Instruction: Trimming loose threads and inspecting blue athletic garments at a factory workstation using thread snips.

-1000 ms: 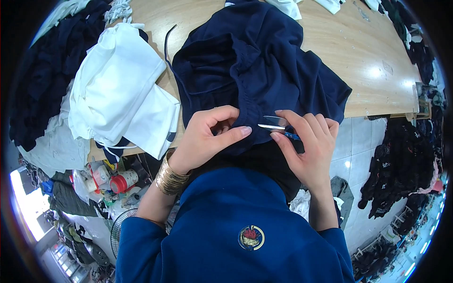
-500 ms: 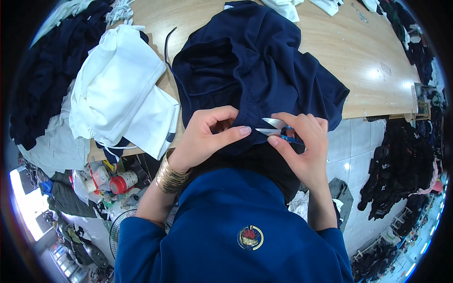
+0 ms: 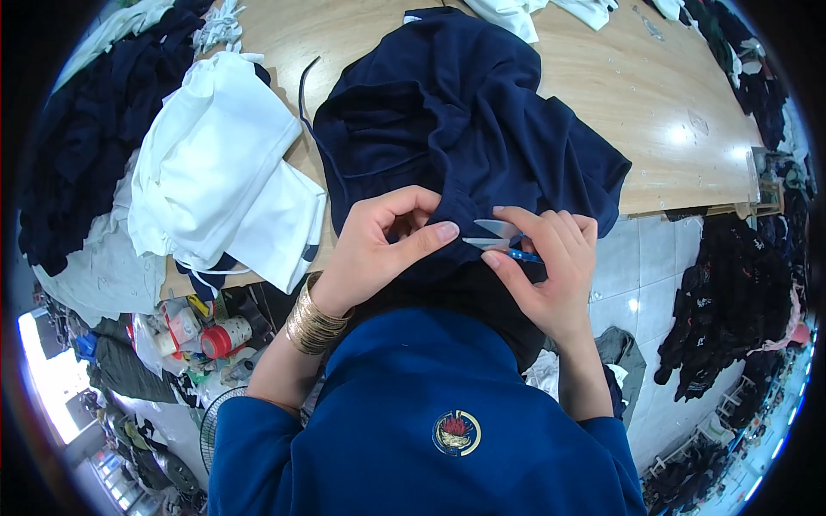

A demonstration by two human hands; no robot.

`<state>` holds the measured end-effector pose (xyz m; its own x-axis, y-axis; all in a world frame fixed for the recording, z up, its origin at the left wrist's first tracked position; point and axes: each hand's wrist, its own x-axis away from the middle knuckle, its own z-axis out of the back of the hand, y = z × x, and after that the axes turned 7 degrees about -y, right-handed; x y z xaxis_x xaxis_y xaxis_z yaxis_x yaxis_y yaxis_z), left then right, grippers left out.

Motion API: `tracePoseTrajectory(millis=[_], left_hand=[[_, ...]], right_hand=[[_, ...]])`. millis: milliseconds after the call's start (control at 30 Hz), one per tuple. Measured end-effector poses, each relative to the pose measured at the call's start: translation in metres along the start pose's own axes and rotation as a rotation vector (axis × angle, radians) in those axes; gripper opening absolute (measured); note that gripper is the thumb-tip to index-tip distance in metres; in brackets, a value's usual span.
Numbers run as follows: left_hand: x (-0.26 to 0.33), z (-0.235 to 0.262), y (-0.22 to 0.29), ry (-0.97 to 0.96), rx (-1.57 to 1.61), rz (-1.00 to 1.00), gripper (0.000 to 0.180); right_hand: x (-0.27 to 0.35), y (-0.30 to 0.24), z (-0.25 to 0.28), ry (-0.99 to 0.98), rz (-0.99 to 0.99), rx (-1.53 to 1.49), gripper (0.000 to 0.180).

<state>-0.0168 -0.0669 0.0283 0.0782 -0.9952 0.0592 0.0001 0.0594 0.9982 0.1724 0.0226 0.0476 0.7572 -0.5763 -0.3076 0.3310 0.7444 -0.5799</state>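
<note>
Navy garment lies spread on the wooden table, its near edge hanging over the table's front toward the person. Left hand pinches a fold of that near edge between thumb and curled fingers; gold bangles sit stacked on the wrist.

Right hand is closed around small thread snips with a blue handle. Snips lie roughly level, long axis running left to right; the silver blades point left, toward the left thumb, tips just beside the pinched fold. Blades are slightly parted.

White garment is folded on the table's left end, just beside the navy one. A dark cord lies between them.

Below the table's left edge is a cluster of small containers: a red cylinder with a white end, lying on its side, and pale bottles next to it, labels too small to make out. Piles of dark clothes sit on the tiled floor at right. A round embroidered badge, red and yellow, sits on the person's blue top.
</note>
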Motion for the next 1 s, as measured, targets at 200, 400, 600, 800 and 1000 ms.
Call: tracePoseTrajectory(millis=[200,400,600,800,1000], left_hand=[[0.000,-0.002,-0.005,0.013,-0.003,-0.016,0.019],[0.000,-0.008,-0.002,0.014,0.005,0.002,0.020],[0.001,-0.009,0.000,-0.003,-0.013,0.024,0.021],[0.001,-0.009,-0.003,-0.022,-0.025,0.017,0.022],[0.001,-0.009,0.000,-0.036,-0.007,0.018,0.021]], right_hand=[[0.008,0.002,-0.003,0.014,-0.004,0.097,0.030],[0.008,-0.001,-0.001,0.079,0.010,0.206,0.025],[0.006,-0.001,0.001,0.095,0.027,0.262,0.024],[0.006,-0.003,0.004,0.059,0.030,0.260,0.024],[0.007,-0.004,0.001,0.057,0.002,0.218,0.024]])
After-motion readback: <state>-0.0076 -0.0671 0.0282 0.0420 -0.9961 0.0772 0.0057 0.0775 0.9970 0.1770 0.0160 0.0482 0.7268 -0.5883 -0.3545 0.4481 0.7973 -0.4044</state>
